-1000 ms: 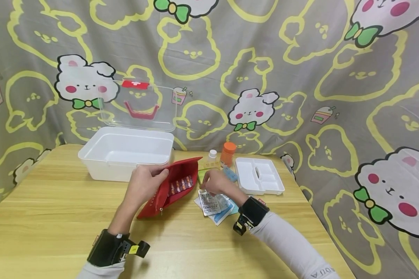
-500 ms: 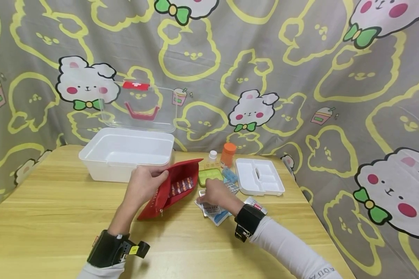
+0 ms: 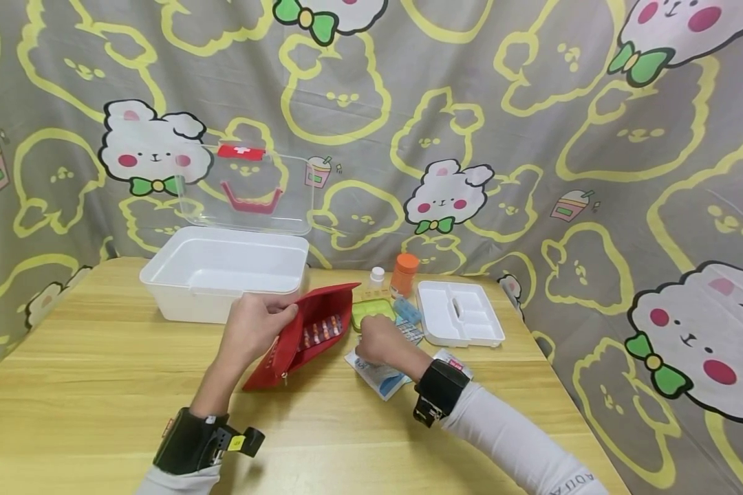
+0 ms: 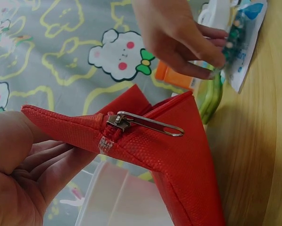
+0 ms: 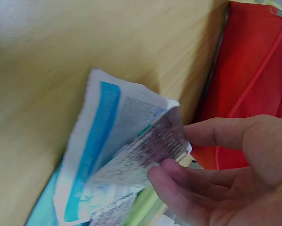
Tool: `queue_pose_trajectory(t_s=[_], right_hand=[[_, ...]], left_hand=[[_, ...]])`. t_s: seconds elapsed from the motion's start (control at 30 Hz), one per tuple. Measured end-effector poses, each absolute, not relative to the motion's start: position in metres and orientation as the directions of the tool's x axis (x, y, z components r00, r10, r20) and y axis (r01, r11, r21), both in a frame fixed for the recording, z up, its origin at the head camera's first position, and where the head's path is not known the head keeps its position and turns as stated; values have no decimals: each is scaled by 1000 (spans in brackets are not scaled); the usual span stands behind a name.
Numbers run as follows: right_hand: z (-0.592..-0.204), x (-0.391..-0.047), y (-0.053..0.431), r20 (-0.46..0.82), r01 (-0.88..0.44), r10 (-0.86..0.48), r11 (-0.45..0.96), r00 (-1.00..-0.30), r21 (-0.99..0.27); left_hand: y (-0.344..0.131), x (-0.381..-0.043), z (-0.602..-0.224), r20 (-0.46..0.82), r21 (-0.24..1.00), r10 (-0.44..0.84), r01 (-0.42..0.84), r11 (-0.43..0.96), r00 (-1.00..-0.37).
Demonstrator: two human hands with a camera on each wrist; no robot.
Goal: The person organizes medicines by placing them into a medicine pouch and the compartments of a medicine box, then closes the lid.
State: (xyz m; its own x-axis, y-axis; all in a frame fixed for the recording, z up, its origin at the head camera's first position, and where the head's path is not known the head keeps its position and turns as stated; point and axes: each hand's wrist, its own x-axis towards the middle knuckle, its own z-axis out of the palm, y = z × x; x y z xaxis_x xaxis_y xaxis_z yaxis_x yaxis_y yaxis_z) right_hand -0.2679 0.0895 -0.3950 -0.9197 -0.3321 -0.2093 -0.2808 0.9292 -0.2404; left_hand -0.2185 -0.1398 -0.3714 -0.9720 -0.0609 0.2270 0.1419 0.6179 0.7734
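My left hand (image 3: 256,326) grips the near edge of a red zip pouch (image 3: 289,347), whose mouth gapes toward the right. A blister pack (image 3: 320,333) of coloured capsules lies inside the pouch. The pouch's zip pull (image 4: 150,123) hangs at its corner in the left wrist view. My right hand (image 3: 385,342) pinches another blister pack (image 5: 155,146) by its edge, between thumb and fingers. Its printed foil back faces the right wrist camera, and green capsules show in the left wrist view. Under it lie flat white-and-blue packets (image 3: 378,377), partly hidden by the hand.
A white box (image 3: 201,306) stands at the back left, its clear lid (image 3: 297,206) raised. Behind my right hand are a green case (image 3: 371,311), a white-capped bottle (image 3: 376,278), an orange bottle (image 3: 404,275) and a blue item (image 3: 407,311). A white divided tray (image 3: 436,333) lies beyond them.
My right hand has come toward me from the green case to the packets and taken hold of a blister pack on top, now lifted. The left hand and pouch stay about where they were.
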Motion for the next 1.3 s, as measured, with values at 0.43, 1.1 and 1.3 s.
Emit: queue_pose_trajectory(t_s=[0.43,1.1,1.3], right_hand=[[-377,-285,96,-128,-291,-326,927,-937,-236],[-343,-294,105,39,-209,-239,742,-970,-637],[-353,-295,99,47,-192,-226,678,-973,-710]], left_hand=[[-142,-219,-370,224,754,-69,129,644,-972],[-141,-217,-369,216,787,-56,140,601,-975],[-140,-216,-370,210,796,-53,139,589,-976]])
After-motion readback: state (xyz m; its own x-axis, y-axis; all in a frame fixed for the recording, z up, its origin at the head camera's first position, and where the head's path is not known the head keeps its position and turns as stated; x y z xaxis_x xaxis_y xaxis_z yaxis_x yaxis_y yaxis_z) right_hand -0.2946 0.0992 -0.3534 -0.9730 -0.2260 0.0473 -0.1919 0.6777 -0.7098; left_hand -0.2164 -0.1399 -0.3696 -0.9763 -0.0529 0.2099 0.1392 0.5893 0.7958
